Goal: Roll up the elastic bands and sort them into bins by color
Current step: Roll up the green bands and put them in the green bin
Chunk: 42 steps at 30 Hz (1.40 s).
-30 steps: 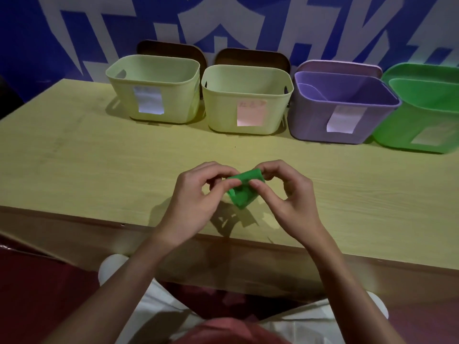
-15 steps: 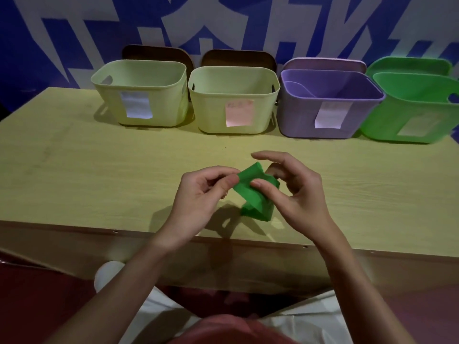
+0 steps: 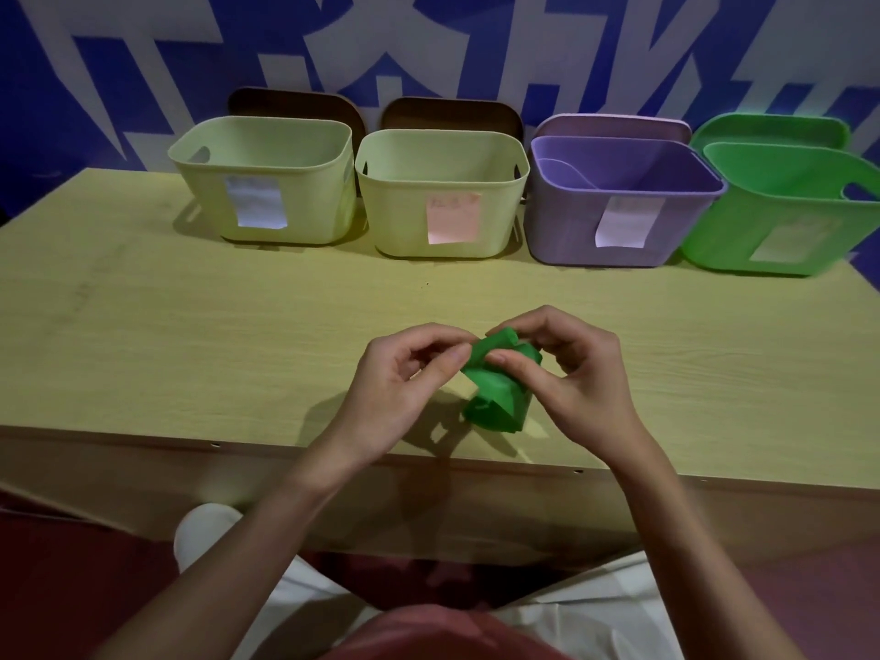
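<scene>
We looked down at a pale wooden table (image 3: 190, 335). Just above its near edge, our left hand (image 3: 405, 388) and right hand (image 3: 571, 383) met around a green elastic band (image 3: 495, 393). The left thumb and forefinger pinched the band's upper left edge, and the right thumb and curled fingers gripped its upper end, where it was partly rolled. The loose lower loops of the band hung down toward the table. Beyond the band, along the table's far edge, stood 4 bins in a row: 2 pale yellow bins (image 3: 266, 183) to the left, a purple bin (image 3: 619, 212) straight behind, and a green bin (image 3: 781, 216) farthest right. Each bin carried a paper label on its front.
</scene>
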Tool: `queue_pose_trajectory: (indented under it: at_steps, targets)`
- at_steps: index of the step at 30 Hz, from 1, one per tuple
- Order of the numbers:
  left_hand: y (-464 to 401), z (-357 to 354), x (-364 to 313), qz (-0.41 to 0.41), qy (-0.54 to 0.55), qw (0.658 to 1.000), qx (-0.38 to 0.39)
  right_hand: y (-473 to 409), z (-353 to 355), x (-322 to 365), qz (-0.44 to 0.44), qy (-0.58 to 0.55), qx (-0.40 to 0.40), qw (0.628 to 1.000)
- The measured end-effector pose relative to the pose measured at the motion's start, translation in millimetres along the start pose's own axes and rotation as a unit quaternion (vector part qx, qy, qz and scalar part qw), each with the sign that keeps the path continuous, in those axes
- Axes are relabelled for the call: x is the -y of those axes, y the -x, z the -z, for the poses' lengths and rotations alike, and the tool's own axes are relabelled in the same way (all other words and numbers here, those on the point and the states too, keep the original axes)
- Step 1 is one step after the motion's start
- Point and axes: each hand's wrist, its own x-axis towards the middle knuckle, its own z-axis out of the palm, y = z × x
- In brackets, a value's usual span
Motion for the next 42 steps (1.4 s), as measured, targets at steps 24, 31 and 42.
queue_pose_trajectory:
  at_steps: [24,31,42]
  targets:
    - [-15,-4,7,0.054,0.037,0.995,0.080,-4,5,-7,-0.008,-0.017,-0.010,1.000]
    - [-14,-7,5,0.000,-0.044,0.999,0.024,-2,3,-9,-0.010,0.000,-0.016,1.000]
    - [-11,-10,12,0.016,-0.069,0.996,0.059,4,11,-11,-0.017,0.027,0.025,0.999]
